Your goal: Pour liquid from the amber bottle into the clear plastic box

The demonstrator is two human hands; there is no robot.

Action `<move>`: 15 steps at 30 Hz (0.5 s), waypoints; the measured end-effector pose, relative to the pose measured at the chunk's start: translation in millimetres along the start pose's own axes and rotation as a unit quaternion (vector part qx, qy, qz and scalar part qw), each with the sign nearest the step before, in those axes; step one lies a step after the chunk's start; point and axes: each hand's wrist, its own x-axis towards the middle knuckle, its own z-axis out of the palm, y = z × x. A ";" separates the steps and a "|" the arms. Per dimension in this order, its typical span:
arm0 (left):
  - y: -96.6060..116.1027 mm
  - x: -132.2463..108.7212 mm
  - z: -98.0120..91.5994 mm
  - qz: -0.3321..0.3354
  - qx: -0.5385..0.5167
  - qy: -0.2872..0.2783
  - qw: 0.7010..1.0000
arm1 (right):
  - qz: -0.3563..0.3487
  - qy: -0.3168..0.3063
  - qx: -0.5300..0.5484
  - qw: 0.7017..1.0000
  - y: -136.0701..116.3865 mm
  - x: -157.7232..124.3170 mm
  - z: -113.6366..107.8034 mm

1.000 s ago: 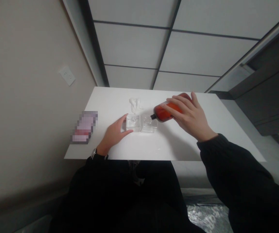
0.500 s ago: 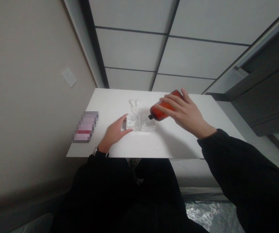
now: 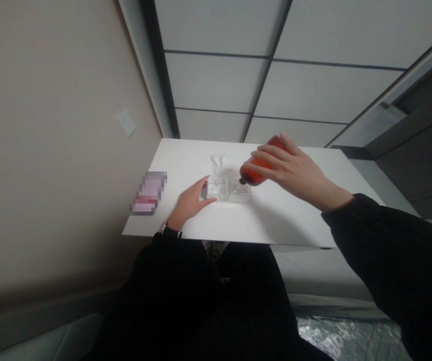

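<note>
While tilted, rounded bottle (image 3: 252, 178), perhaps plastic

Looks like somebody's home tbh, going by the plain wall (image 3: 50, 150) and socket (image 3: 126, 123) on the left, big pale panels (image 3: 216, 82) at the far side and a simple white table (image 3: 219, 220).

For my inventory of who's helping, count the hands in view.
2. The left hand has its thumb and fingers at the left side of a clear container; the right hand holds a tilted red bottle. No others show.
</note>
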 end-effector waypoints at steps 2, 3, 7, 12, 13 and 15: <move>0.8 -0.1 -0.3 -0.002 -0.002 0.002 1.000 | -0.001 0.000 0.004 1.000 -0.9 4.1 -1.9; 1.2 -0.1 -0.5 -0.002 -0.003 0.002 1.000 | -0.001 -0.002 0.006 1.000 -1.2 6.2 -2.7; 2.3 0.4 -1.4 0.001 -0.007 0.000 1.000 | -0.012 -0.010 0.025 1.000 -0.6 13.0 -5.8; 4.6 1.2 -2.3 -0.006 -0.005 -0.005 1.000 | 0.003 -0.009 0.080 0.997 0.3 17.8 -8.2; 5.3 1.3 -2.5 -0.009 -0.004 -0.005 1.000 | 0.005 -0.011 0.088 0.996 0.1 18.8 -8.5; 6.4 1.4 -3.0 -0.011 -0.001 -0.006 1.000 | 0.006 -0.011 0.105 0.994 -0.7 21.0 -8.7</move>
